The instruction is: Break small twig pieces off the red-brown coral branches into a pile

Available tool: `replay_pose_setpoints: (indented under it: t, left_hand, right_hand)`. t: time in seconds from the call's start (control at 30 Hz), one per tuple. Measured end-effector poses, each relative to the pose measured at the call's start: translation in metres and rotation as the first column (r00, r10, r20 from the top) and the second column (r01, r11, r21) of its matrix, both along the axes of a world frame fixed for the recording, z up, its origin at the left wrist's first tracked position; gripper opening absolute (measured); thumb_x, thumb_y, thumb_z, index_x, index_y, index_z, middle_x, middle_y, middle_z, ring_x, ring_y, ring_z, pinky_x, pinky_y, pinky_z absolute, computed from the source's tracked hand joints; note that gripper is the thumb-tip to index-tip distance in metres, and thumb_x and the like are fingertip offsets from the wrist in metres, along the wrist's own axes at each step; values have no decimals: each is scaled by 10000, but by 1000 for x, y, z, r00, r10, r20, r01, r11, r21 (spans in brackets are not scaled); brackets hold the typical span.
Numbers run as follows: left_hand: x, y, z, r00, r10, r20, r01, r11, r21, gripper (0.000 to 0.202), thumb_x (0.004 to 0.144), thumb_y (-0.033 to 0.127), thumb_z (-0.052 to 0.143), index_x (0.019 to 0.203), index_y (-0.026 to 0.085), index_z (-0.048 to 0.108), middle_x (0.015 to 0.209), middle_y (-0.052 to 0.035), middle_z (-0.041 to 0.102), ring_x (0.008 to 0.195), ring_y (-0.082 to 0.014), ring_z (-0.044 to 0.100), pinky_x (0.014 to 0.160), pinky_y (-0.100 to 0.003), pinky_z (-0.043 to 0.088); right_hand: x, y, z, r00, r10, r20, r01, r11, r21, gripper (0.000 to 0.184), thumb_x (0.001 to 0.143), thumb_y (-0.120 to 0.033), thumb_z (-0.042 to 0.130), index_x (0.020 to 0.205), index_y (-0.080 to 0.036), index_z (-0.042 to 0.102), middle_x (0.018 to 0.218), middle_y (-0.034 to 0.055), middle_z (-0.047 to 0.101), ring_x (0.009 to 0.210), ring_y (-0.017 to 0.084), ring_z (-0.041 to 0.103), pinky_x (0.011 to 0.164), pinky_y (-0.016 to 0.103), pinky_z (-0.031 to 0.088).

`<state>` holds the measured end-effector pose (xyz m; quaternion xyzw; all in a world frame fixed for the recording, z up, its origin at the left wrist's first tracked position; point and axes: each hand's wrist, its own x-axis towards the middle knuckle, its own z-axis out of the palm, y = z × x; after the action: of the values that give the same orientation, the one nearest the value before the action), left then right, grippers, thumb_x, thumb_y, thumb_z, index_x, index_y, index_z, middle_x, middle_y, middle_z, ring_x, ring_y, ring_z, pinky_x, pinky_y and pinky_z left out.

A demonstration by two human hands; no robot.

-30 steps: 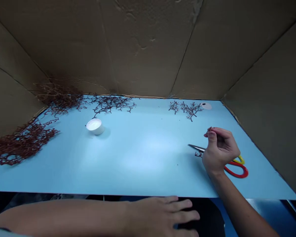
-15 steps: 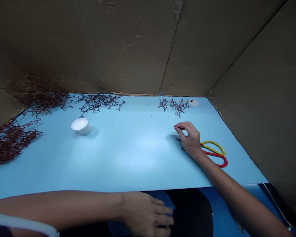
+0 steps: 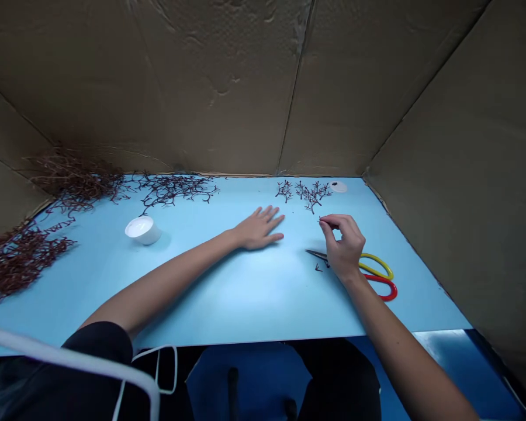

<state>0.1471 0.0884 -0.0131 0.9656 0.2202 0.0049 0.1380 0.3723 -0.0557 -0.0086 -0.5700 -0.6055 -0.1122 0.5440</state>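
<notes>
My right hand (image 3: 344, 245) pinches a thin dark sprig (image 3: 320, 219) between thumb and fingertips, above the blades of a pair of scissors (image 3: 376, 265). The scissors have yellow and red looped handles, and their steel blades (image 3: 315, 254) point left, partly under that hand. A tiny dark twig piece (image 3: 318, 267) lies just below the blades. My left hand (image 3: 259, 228) rests flat and open on the light blue board (image 3: 267, 307), fingers apart, holding nothing. Several dark red branched sprigs (image 3: 311, 195) lie just beyond it.
A white cup (image 3: 142, 230) stands left of my left hand, and a small white disc (image 3: 338, 187) lies at the far edge. Heaps of dried reddish branches (image 3: 170, 189) spread along the far left. Cardboard walls (image 3: 201, 88) surround the board on three sides.
My left hand has moved from the near edge forward onto the board and lies flat. My right hand stays pinched, and the view has shifted slightly.
</notes>
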Motion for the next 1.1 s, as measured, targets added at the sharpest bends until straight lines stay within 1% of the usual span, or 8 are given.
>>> replay_pose_setpoints:
  t: [0.13,0.33,0.47,0.57,0.7,0.77,0.9,1.1]
  left_hand:
    - [-17,-59,-4,950,-303,76,306,952,-21,873,1074,710,376,1723,135,275,1796,-200,162,1685,-369,113,1363,-561,129]
    - [-102,-193,-12,824,-538,175,535,842,68,838,1041,580,567,1670,62,370,1736,-224,352,1654,-348,273,1327,-485,344]
    - [-148,-251,-58,843,-518,143,493,852,178,347,1037,254,623,1359,135,679,1294,-154,781,1131,-255,779,915,-335,652]
    - [-150,-254,-95,896,-441,54,424,884,199,117,968,117,675,1070,144,726,1021,-90,811,556,-151,692,429,-282,486]
    - [-120,-248,-114,906,-416,80,391,893,222,311,1048,359,643,832,140,685,614,-34,648,436,-176,587,398,-313,415]
    - [-106,-255,-112,891,-432,138,393,888,236,419,1050,451,627,758,153,661,542,-20,588,416,-175,543,474,-332,487]
    - [-105,-274,-96,762,-585,277,498,803,326,151,1016,216,685,878,166,721,680,-22,680,642,-154,651,797,-312,590]
    - [-128,-263,-59,833,-490,257,435,867,244,169,900,199,815,798,188,680,634,42,581,474,-91,473,472,-255,434]
  right_hand:
    - [4,-3,5,998,-55,-24,56,998,43,157,1023,-341,671,940,-226,738,925,83,746,863,234,709,723,392,609]
    - [8,-4,4,997,-67,-25,69,994,80,128,1004,-327,701,947,-222,746,928,78,753,879,238,717,725,392,605]
    - [5,-6,2,999,-34,12,32,995,99,77,988,-287,722,961,-222,754,926,75,756,873,242,720,715,396,597]
    - [2,-8,1,999,-29,19,27,994,106,63,974,-275,736,961,-219,761,922,76,755,877,251,723,727,409,596]
    - [-6,-14,-1,999,-7,43,3,996,92,43,962,-253,751,962,-212,763,915,78,756,876,251,721,748,420,598]
    - [-10,-19,-1,997,22,69,-27,997,76,31,959,-235,754,968,-206,761,910,79,758,854,241,717,727,402,592]
    - [-23,-28,2,989,118,94,-114,993,-38,40,987,-233,726,973,-208,754,927,79,767,851,230,726,738,384,596]
    - [-66,-14,-1,899,439,-3,-406,829,-385,72,1020,-237,687,1021,-243,759,995,55,791,882,213,771,796,349,633]
